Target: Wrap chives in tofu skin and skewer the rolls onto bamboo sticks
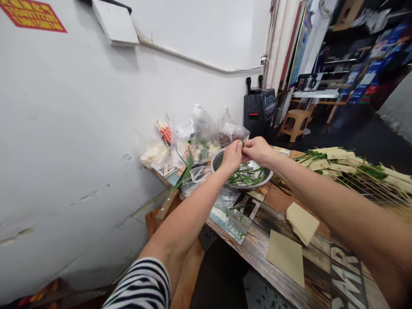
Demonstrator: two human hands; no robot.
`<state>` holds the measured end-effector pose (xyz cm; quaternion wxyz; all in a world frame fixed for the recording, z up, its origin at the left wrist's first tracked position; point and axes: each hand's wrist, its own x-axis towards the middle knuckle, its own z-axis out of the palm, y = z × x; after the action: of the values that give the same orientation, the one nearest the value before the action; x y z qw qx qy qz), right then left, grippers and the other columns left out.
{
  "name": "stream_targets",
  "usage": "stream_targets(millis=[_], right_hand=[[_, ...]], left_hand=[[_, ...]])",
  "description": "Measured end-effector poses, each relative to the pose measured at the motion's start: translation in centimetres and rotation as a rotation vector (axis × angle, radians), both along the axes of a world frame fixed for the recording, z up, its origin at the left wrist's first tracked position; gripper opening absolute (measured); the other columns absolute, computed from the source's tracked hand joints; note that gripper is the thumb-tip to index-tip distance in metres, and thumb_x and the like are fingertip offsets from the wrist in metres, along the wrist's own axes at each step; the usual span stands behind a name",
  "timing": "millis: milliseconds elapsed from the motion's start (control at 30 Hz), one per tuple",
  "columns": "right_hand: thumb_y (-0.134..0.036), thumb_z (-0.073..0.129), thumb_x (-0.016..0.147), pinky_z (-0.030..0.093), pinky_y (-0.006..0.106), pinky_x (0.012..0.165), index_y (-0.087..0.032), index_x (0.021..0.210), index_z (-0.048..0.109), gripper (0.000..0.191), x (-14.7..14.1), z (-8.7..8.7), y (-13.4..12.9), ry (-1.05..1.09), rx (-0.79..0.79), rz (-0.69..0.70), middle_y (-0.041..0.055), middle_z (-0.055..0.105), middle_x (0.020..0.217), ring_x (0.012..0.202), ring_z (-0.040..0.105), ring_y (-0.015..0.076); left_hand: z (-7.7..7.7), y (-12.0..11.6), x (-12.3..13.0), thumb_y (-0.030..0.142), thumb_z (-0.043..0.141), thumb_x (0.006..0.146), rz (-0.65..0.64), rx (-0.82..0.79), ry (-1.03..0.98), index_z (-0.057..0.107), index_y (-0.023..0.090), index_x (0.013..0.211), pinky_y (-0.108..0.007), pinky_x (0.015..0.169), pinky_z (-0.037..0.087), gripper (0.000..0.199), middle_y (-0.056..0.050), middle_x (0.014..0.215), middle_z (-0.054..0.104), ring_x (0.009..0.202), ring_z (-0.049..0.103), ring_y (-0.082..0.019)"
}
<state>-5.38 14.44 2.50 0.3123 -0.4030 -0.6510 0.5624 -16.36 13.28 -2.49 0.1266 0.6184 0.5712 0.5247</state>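
Note:
Both hands meet above the back rim of a metal bowl [267,175] that holds cut green stalks [245,176]. My left hand [233,153] is closed, with a bit of green showing at its thumb. Touching it at the fingertips, my right hand [257,150] is pinched on the same green piece. Nearer to me on the patterned wooden table [257,234] lie a single pale yellow square sheet [286,256] and a small stack of such sheets [301,222]. Rolled pale sheets with greens on skewers [341,162] are piled at the right.
Clear plastic bags of food [204,133] and red-and-white packets [164,131] stand along the wall. Long green leaves [186,171] lie left of the bowl. Behind are a black speaker [259,107], a tan stool [294,123] and a white table [315,93].

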Motion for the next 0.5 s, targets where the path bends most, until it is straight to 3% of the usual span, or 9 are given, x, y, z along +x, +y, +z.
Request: stream_targets(millis=[100,200,300,500], right_hand=[[-0.009,0.049,0.087,0.057,0.029,0.068,-0.011,0.062,0.059,0.027,1.3,0.3,0.0,0.016,-0.195,0.118,0.0085,0.067,0.061,0.059,0.065,0.0136],[-0.027,0.038,0.097,0.057,0.031,0.062,-0.008,0.071,0.06,0.039,2.1,0.2,0.4,0.012,-0.375,0.049,0.014,0.066,0.059,0.059,0.066,0.0175],[-0.026,0.043,0.096,0.054,0.024,0.055,-0.01,0.074,0.057,0.031,2.1,-0.3,0.7,0.03,-0.356,-0.086,0.008,0.061,0.05,0.051,0.061,0.0135],[-0.02,0.053,0.091,0.048,0.015,0.048,-0.015,0.072,0.055,0.021,2.6,-0.5,1.2,0.106,-0.312,-0.023,-0.0008,0.058,0.052,0.045,0.052,0.0056]], left_hand=[[0.1,-0.5,-0.8,0.022,0.039,0.093,-0.1,0.033,0.294,0.059,0.016,0.084,-0.025,0.073,0.039,0.023,-0.003,0.08,0.062,0.076,0.054,-0.015],[0.2,-0.6,-1.2,0.022,0.039,0.093,-0.195,0.022,0.477,0.058,0.017,0.079,-0.025,0.071,0.039,0.025,-0.003,0.077,0.062,0.073,0.054,-0.016],[0.3,-0.4,-1.0,0.022,0.036,0.093,-0.225,0.007,0.54,0.058,0.016,0.079,-0.026,0.071,0.04,0.027,-0.005,0.078,0.063,0.073,0.054,-0.017],[1.3,-0.4,-0.4,0.017,0.036,0.091,-0.299,-0.021,0.448,0.063,0.014,0.089,-0.029,0.081,0.042,0.027,-0.008,0.09,0.066,0.084,0.058,-0.018]])
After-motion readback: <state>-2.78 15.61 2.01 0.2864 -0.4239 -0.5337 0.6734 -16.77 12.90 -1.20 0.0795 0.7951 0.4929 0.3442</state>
